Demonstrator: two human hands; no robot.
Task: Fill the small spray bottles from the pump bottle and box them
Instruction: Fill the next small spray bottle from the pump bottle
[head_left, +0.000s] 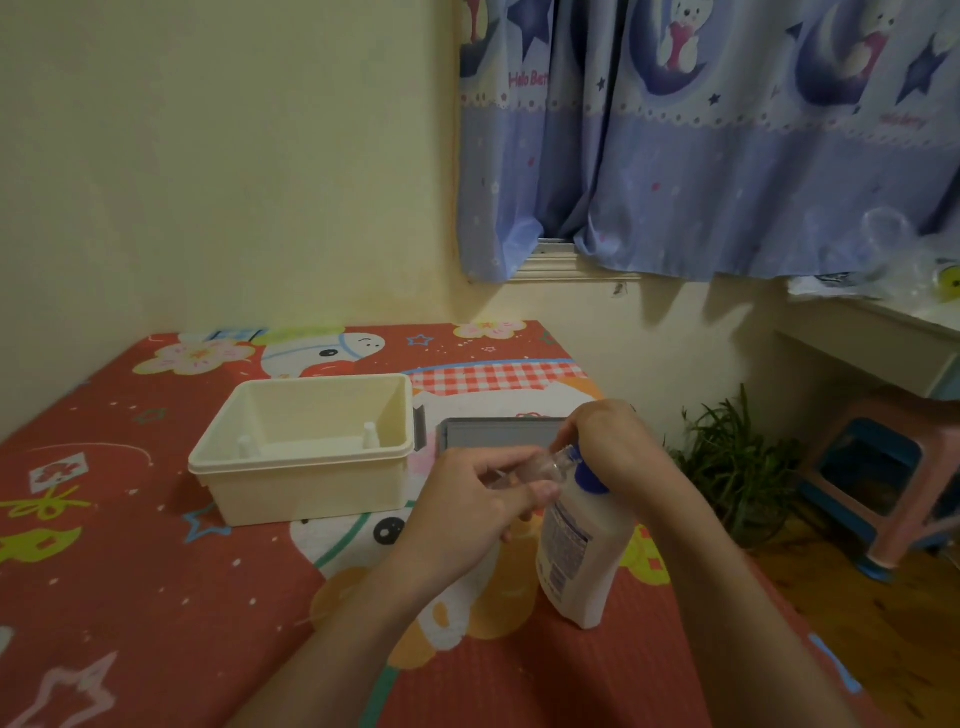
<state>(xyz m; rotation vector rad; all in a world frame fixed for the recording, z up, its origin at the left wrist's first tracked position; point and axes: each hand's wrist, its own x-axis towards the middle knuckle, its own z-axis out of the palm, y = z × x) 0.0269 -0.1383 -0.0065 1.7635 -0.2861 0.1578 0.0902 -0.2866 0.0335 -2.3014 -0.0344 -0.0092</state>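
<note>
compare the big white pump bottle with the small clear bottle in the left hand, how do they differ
The white pump bottle is opaque and labelled; the small clear bottle is see-through. The pump bottle is far larger. It stands on the red patterned bed sheet, leaning slightly, while the small bottle is held in the air, tilted, by the left hand. The right hand rests on the pump's top. Both are hand-held.

Home bedrm: cartoon bedsheet, kids' curtain, stool.

Bare forearms, no sleeves visible
</note>
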